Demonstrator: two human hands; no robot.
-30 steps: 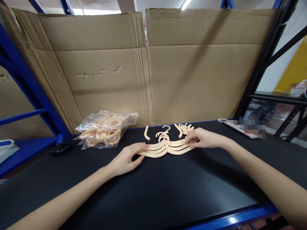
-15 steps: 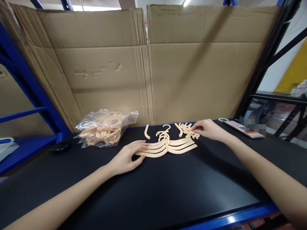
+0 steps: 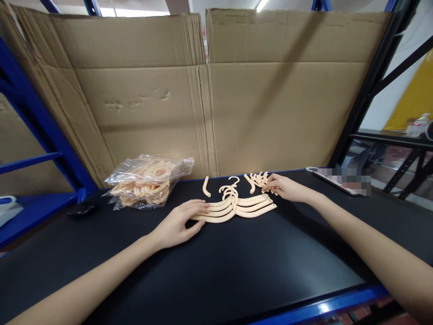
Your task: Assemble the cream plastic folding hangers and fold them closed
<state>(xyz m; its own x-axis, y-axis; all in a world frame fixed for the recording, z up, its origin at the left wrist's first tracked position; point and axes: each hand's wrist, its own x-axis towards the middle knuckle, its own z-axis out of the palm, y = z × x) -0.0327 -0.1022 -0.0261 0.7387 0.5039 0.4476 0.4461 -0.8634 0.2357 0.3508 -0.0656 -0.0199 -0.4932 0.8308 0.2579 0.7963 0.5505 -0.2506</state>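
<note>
Several cream plastic hangers (image 3: 238, 206) lie stacked flat on the black tabletop (image 3: 216, 271). My left hand (image 3: 179, 223) rests on the left ends of the stack, fingers stretched along them. My right hand (image 3: 284, 187) reaches to a small pile of loose cream hook pieces (image 3: 257, 179) behind the stack's right end, its fingertips pinched on one of them. A single curved cream piece (image 3: 206, 186) lies apart, behind the stack on the left.
A clear plastic bag of more cream hangers (image 3: 147, 180) sits at the back left. Cardboard sheets (image 3: 216, 90) wall off the back. A phone-like flat device (image 3: 334, 178) lies at the right rear. A small black object (image 3: 81, 210) is at the far left, by the blue rack frame (image 3: 37, 117).
My right hand left the right end of the hanger stack and moved back to the pile of loose hook pieces. My left hand stayed on the stack.
</note>
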